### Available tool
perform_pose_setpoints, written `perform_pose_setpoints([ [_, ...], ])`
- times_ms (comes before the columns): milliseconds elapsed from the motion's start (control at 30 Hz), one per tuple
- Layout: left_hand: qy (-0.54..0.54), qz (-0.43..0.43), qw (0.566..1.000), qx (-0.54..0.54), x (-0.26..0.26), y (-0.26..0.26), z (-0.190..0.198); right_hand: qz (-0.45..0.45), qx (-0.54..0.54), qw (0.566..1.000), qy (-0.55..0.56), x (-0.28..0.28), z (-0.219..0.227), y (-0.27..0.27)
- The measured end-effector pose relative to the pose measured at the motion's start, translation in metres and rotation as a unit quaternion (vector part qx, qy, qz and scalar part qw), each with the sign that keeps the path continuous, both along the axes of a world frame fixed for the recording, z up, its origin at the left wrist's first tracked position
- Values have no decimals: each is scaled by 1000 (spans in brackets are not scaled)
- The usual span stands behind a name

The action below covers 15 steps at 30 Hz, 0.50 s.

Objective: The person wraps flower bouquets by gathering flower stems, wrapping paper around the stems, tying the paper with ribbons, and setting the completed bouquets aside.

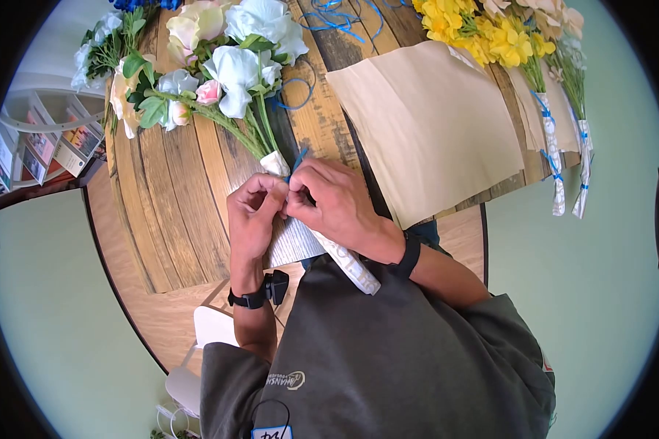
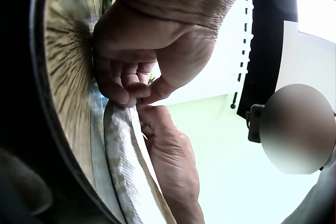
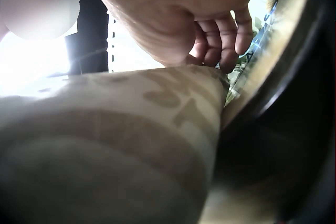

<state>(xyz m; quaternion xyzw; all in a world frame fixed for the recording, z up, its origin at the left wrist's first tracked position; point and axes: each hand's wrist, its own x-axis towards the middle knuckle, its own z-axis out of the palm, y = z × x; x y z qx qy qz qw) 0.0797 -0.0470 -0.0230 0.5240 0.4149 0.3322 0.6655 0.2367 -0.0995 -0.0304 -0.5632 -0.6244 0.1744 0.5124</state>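
A bouquet of white, cream and pink artificial flowers (image 1: pixel 239 77) lies on the wooden table with its stems toward the person. Patterned white paper wraps those stems (image 1: pixel 353 269), and the wrapped end reaches past the table's edge. At the upper part of the wrap, a blue ribbon (image 1: pixel 300 156) sticks up between the hands. My left hand (image 1: pixel 252 216) and my right hand (image 1: pixel 338 205) meet there, thumbs and index fingers pinching the ribbon, whose knot they mostly hide. In the left wrist view, the fingertips come together right over the paper wrap (image 2: pixel 126 150).
A brown paper sheet (image 1: pixel 432 132) covers the table's right side. Beyond it lie yellow flowers (image 1: pixel 509 40) and two wrapped bunches tied with blue ribbon, ends overhanging the edge. Loose blue ribbon (image 1: pixel 337 16) curls at the back. More flowers (image 1: pixel 99 47) lie at far left.
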Motion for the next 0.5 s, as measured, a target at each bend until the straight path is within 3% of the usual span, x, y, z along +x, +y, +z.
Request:
perform_pose_setpoints([
  [233, -7, 12, 999, 52, -2, -1, -4, -26, -3, 1000, -1, -2, -6, 1],
  [433, 73, 36, 993, 88, -5, -3, -2, -41, -15, 998, -39, 0, -3, -1],
  [500, 163, 64, 969, 173, -6, -1, -3, -48, -30, 996, -63, 1, -3, -2],
])
